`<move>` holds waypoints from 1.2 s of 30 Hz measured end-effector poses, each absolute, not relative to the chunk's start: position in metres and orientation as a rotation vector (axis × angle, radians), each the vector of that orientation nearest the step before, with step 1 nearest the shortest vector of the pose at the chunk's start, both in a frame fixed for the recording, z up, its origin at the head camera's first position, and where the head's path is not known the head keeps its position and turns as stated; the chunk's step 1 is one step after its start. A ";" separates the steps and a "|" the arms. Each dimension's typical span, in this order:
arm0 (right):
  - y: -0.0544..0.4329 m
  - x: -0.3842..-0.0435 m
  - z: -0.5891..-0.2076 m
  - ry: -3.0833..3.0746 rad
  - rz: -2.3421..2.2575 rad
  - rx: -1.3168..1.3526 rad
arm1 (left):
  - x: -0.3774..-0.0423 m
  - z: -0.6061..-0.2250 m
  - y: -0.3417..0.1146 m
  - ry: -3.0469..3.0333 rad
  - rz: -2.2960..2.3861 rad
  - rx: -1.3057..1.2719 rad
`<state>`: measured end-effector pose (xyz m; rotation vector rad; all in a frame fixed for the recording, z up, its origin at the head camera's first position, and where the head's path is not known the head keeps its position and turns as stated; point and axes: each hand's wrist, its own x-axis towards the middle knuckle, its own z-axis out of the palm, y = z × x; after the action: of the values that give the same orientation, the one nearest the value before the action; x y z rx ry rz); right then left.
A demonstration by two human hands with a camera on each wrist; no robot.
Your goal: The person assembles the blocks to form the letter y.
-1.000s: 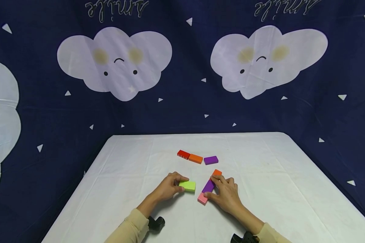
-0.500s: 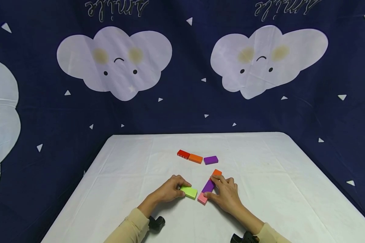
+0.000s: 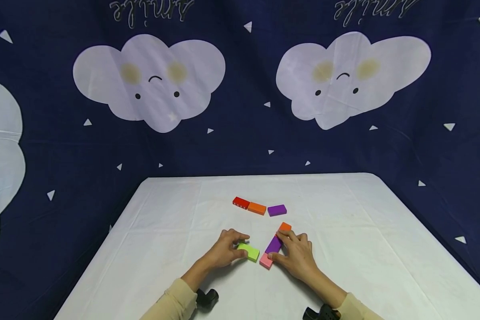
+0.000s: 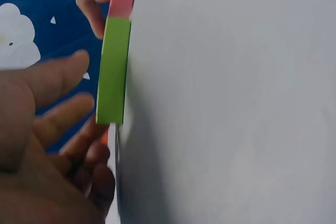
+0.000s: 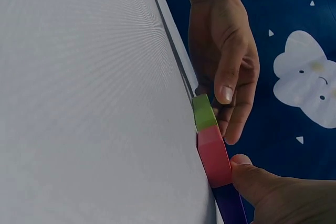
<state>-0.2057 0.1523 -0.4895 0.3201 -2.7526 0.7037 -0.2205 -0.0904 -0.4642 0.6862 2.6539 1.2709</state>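
Note:
My left hand (image 3: 223,249) is spread around a lime-green block (image 3: 251,252) on the white table. The left wrist view shows its thumb and fingers apart from the green block (image 4: 113,72). One end of that block lies close to a pink block (image 3: 266,261). My right hand (image 3: 298,255) holds a slanted row made of the pink block, a purple block (image 3: 273,245) and an orange block (image 3: 285,226). Its thumb touches the row near the pink block (image 5: 214,156), and its index finger is near the orange end.
Farther back lie a red block (image 3: 241,203) with white dots, an orange block (image 3: 257,209) touching it, and a separate purple block (image 3: 277,210). A dark blue cloth (image 3: 240,151) with clouds hangs behind the table (image 3: 344,204).
The green block has turned and slid slightly toward the near end of the pink block. The left hand's fingers have loosened from it. The right hand and its row stay put.

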 end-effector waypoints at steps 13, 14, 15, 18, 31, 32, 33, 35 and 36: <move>0.153 -0.206 -0.490 -2.736 0.704 0.330 | -0.206 -0.474 -0.073 2.853 1.521 0.317; 0.152 -0.206 -0.490 -2.737 0.704 0.330 | -0.205 -0.475 -0.071 2.870 1.534 0.284; 0.152 -0.206 -0.490 -2.738 0.703 0.328 | -0.203 -0.475 -0.070 2.891 1.544 0.263; 0.152 -0.206 -0.489 -2.745 0.696 0.320 | -0.199 -0.476 -0.066 2.955 1.542 0.204; 0.153 -0.205 -0.491 -2.721 0.703 0.341 | -0.189 -0.483 -0.058 3.178 1.511 0.196; 0.153 -0.205 -0.491 -2.719 0.703 0.342 | -0.189 -0.484 -0.057 3.186 1.512 0.200; 0.153 -0.206 -0.491 -2.717 0.703 0.343 | -0.189 -0.483 -0.057 3.183 1.505 0.185; 0.153 -0.206 -0.492 -2.712 0.705 0.344 | -0.190 -0.484 -0.056 3.161 1.482 0.149; 0.153 -0.206 -0.492 -2.710 0.705 0.344 | -0.190 -0.483 -0.056 3.125 1.479 0.115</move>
<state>-0.2058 0.1529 -0.4917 0.3439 -2.7103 0.7045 -0.1904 -0.0558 -0.4830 0.1147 3.1245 1.4790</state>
